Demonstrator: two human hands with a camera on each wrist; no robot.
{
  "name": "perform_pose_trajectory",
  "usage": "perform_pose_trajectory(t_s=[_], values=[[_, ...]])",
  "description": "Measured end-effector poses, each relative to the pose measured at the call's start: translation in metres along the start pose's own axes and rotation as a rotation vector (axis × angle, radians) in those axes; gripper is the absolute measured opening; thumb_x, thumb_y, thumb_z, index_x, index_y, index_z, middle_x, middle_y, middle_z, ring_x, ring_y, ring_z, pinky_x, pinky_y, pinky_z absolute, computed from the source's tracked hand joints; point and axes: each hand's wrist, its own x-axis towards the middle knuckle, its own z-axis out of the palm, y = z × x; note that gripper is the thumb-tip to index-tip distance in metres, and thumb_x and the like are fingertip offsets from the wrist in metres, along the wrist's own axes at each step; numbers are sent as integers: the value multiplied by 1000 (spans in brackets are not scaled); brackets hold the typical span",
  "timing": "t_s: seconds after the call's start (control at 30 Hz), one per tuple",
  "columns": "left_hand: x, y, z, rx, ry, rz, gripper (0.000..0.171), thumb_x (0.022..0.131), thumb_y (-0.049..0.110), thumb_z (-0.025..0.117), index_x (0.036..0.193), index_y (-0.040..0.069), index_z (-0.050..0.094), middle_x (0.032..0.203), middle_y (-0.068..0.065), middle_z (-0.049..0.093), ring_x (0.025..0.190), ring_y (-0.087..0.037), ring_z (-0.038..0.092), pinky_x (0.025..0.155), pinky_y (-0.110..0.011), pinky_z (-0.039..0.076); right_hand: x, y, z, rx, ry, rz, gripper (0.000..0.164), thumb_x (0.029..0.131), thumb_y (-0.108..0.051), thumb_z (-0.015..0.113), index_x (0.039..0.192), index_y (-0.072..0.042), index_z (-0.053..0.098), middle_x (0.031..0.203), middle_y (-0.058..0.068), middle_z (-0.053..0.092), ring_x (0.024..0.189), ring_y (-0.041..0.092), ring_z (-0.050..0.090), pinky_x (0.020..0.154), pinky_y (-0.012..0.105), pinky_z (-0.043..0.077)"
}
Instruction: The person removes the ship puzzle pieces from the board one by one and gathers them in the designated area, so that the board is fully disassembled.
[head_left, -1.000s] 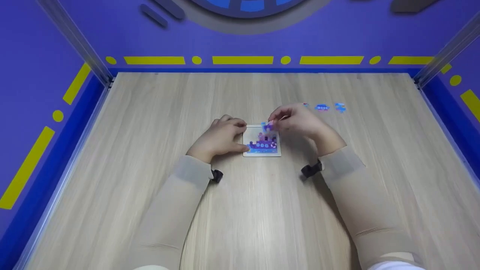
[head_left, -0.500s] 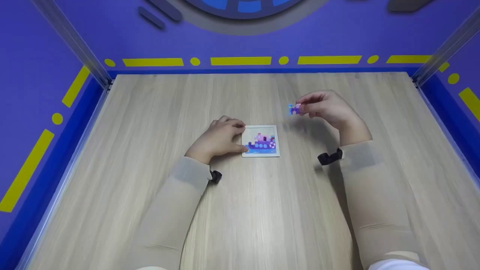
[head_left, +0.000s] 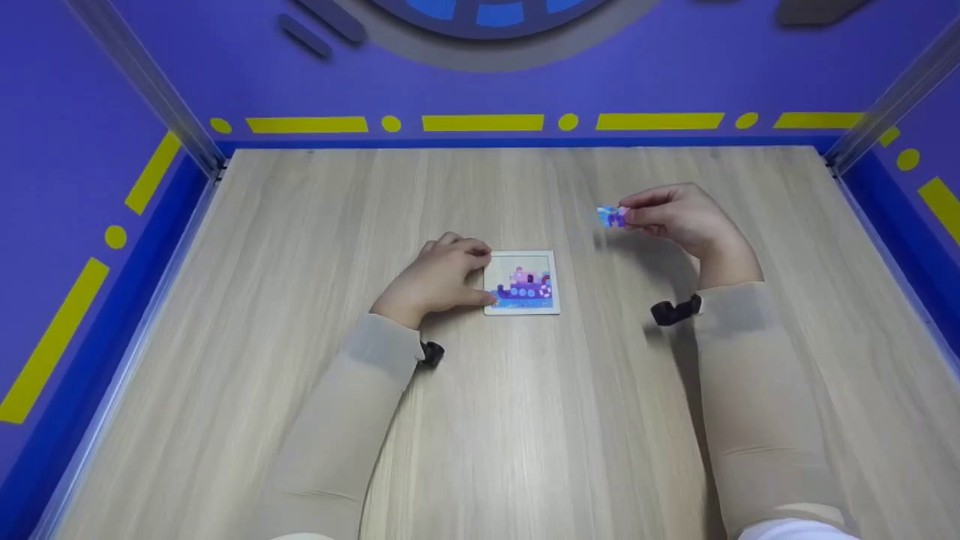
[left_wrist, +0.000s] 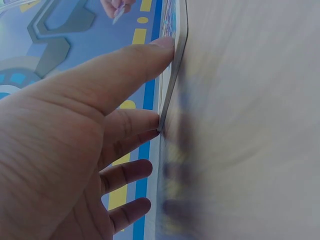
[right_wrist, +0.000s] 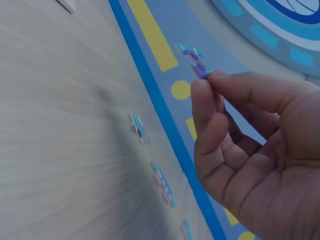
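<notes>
A small square puzzle tray (head_left: 520, 311) lies flat on the table, with a pink and purple boat picture partly filling it. My left hand (head_left: 442, 277) is at its left side, the thumb resting on the lower left and a fingertip touching near the upper left corner. In the left wrist view, the thumb (left_wrist: 125, 67) presses the tray's edge while the other fingers stretch out below. My right hand (head_left: 686, 225) pinches a blue and purple puzzle piece (head_left: 611, 217) between thumb and fingertips, raised above the table up and right of the tray. The piece (right_wrist: 196, 61) looks tilted in the right wrist view.
Loose puzzle pieces lie in a row on the table in the right wrist view: one piece (right_wrist: 138, 129), a longer one (right_wrist: 162, 184) and another (right_wrist: 186, 230) cut by the frame. My right hand hides them in the head view. Blue walls (head_left: 495, 90) bound the table (head_left: 360, 195).
My right hand has carried the puzzle piece from over the tray up and to the right; in the last half second it moved slightly further right. My left hand has stayed at the tray.
</notes>
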Motion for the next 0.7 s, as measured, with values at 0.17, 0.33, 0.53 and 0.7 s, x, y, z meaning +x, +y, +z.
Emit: perform_pose_trajectory(t_s=[0.17,0.33,0.53,0.7], values=[[0,0,0,-3,5,1,82,99,51,85,164,8,60,173,-2,55,162,-32,43,135,-54,32,4,7,-2,-93,3,31,37,103,-9,82,139,0,79,100,-15,83,89,3,75,86,22,64],[0,0,0,-6,2,2,82,99,51,85,164,7,60,172,-2,56,163,-32,43,136,-55,31,7,10,1,-248,-17,85,41,104,-14,82,143,-1,77,104,-16,83,92,3,75,88,23,63],[0,0,0,-11,3,4,83,99,51,86,164,7,59,172,-3,56,163,-32,42,137,-55,31,8,9,8,-372,-45,107,37,105,-17,82,139,-4,80,106,-10,84,87,8,73,82,25,61],[0,0,0,-6,7,6,82,99,51,86,163,6,60,172,-4,56,163,-33,43,136,-55,31,8,11,12,-406,-47,92,32,104,-11,80,135,-1,81,108,-4,83,87,9,70,80,25,59]])
